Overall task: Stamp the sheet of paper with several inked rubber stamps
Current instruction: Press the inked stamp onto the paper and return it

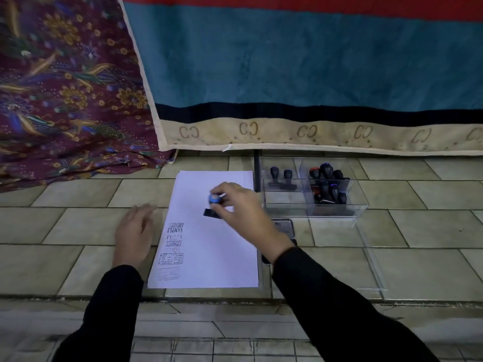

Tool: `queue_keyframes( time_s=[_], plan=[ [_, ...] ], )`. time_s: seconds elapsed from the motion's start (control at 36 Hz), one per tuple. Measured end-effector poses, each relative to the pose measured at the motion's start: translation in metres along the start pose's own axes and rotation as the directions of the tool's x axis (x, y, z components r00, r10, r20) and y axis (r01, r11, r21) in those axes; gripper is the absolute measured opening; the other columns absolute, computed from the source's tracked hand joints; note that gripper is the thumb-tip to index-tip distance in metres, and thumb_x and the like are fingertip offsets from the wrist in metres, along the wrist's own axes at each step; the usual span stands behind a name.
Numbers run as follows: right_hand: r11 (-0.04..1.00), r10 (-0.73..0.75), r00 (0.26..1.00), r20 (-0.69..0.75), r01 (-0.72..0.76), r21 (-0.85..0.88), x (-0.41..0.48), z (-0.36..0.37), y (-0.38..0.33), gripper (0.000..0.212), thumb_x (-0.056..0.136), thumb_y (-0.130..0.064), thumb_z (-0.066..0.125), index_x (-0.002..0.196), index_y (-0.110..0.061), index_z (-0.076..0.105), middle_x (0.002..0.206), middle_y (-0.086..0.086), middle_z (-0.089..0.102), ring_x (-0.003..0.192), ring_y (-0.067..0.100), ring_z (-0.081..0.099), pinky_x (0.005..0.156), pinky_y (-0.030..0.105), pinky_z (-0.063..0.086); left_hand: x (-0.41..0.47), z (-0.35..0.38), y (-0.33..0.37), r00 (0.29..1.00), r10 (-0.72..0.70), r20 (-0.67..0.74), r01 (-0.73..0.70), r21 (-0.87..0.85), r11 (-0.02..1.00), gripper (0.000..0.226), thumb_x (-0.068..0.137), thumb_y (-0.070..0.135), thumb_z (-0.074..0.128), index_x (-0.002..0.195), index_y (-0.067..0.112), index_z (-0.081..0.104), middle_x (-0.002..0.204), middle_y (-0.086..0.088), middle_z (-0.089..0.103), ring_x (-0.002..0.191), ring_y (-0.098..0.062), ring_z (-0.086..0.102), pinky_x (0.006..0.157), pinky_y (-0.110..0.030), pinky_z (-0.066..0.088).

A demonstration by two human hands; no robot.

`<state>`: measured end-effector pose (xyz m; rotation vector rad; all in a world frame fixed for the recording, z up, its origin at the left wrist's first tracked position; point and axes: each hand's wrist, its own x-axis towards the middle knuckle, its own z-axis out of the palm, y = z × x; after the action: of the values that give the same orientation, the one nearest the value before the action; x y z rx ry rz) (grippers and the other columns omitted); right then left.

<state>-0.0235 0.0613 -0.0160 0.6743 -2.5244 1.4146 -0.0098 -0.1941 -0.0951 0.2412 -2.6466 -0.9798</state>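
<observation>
A white sheet of paper (206, 246) lies on the tiled surface, with several black stamp marks along its left side. My right hand (243, 212) grips a rubber stamp (215, 202) by its blue-topped handle. The stamp's black base sits low over the upper middle of the sheet. My left hand (134, 233) rests flat on the tiles, fingers straight, just left of the sheet's edge. An ink pad (283, 227) lies right of the sheet, partly hidden by my right wrist.
A clear plastic box (287, 202) with two compartments stands at the right, holding several black-handled stamps (328, 185). Its clear lid (366, 257) lies in front of it. Patterned cloths hang behind. A ledge edge (235, 300) runs below the sheet.
</observation>
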Motion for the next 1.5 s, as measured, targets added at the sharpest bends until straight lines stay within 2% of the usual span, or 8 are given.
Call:
queue_keyframes(
  time_s=[0.19,0.78,0.92,1.08,1.19,1.25,1.36,1.5],
  plan=[
    [0.999,0.002,0.988,0.153,0.006,-0.052,0.036,0.060,-0.012,0.016,0.088,-0.005,0.058,0.104,-0.004,0.060,0.103,0.013,0.060,0.088,0.027,0.061,0.082,0.041,0.052,-0.008,0.003,0.000,0.999,0.008,0.046,-0.016,0.173,0.985,0.041,0.089,0.041,0.037,0.114,0.030,0.068,0.140,0.001,0.053,0.136,-0.015,0.037,0.112,-0.040,0.015],
    [0.982,0.014,0.958,0.288,0.041,-0.185,0.044,0.086,-0.012,0.013,0.089,-0.002,0.050,0.101,0.000,0.055,0.102,0.018,0.056,0.088,0.035,0.055,0.077,0.047,0.050,-0.007,0.006,-0.006,0.999,0.015,0.046,-0.022,0.171,0.985,0.030,0.092,0.037,0.047,0.113,0.036,0.069,0.143,0.003,0.051,0.136,-0.016,0.037,0.106,-0.028,0.013],
    [0.996,0.062,0.997,0.055,-0.065,0.060,0.040,0.065,-0.004,0.025,0.088,-0.004,0.057,0.113,-0.007,0.057,0.105,0.012,0.061,0.086,0.022,0.062,0.078,0.027,0.054,0.000,0.007,-0.015,0.999,-0.035,0.029,0.038,-0.096,0.995,0.027,0.092,0.011,0.058,0.106,0.032,0.068,0.129,0.007,0.062,0.128,-0.013,0.049,0.117,-0.036,0.023],
    [0.912,0.283,0.920,-0.273,-0.169,0.375,0.008,-0.002,0.011,0.026,0.083,0.002,0.061,0.101,-0.016,0.065,0.100,0.004,0.066,0.077,-0.002,0.060,0.069,0.007,0.048,0.001,-0.001,0.003,0.970,-0.245,0.012,0.215,-0.518,0.828,0.023,0.095,0.023,0.058,0.101,0.043,0.064,0.113,0.020,0.065,0.114,-0.002,0.059,0.102,-0.029,0.043],
    [0.875,0.351,0.889,-0.293,-0.201,0.440,-0.032,-0.033,0.023,0.022,0.082,-0.002,0.067,0.100,-0.015,0.066,0.094,-0.002,0.069,0.084,0.003,0.066,0.071,0.010,0.050,-0.014,0.015,0.038,0.994,-0.089,0.066,0.109,-0.433,0.895,0.026,0.094,0.022,0.058,0.111,0.042,0.062,0.116,0.020,0.064,0.110,-0.009,0.062,0.094,-0.040,0.051],
    [0.879,0.345,0.893,-0.290,-0.199,0.434,-0.051,-0.041,0.028,0.023,0.081,-0.003,0.069,0.096,-0.021,0.066,0.090,-0.005,0.070,0.082,0.002,0.067,0.071,0.010,0.050,-0.027,0.028,0.064,0.988,0.080,0.134,-0.024,-0.372,0.928,0.027,0.093,0.029,0.062,0.116,0.042,0.060,0.121,0.035,0.054,0.124,0.003,0.048,0.094,-0.026,0.046],
    [0.959,0.240,0.924,-0.297,-0.178,0.222,-0.080,-0.052,0.037,0.034,0.081,-0.011,0.072,0.098,-0.037,0.060,0.095,-0.017,0.067,0.086,0.000,0.066,0.076,0.013,0.052,-0.054,0.056,0.109,0.858,0.403,0.319,-0.352,-0.207,0.913,0.060,0.080,0.065,0.059,0.131,0.034,0.053,0.134,0.036,0.039,0.136,0.006,0.029,0.112,-0.023,0.021],
    [0.997,0.001,0.958,-0.286,-0.025,-0.080,-0.107,-0.059,0.049,0.020,0.080,-0.013,0.073,0.098,-0.020,0.064,0.091,-0.014,0.064,0.084,0.003,0.064,0.073,0.025,0.056,-0.071,0.085,0.130,0.754,0.480,0.448,-0.480,-0.123,0.869,0.097,0.064,0.087,0.051,0.142,0.031,0.040,0.144,0.025,0.031,0.138,0.010,0.011,0.119,-0.031,0.010]
  ],
)
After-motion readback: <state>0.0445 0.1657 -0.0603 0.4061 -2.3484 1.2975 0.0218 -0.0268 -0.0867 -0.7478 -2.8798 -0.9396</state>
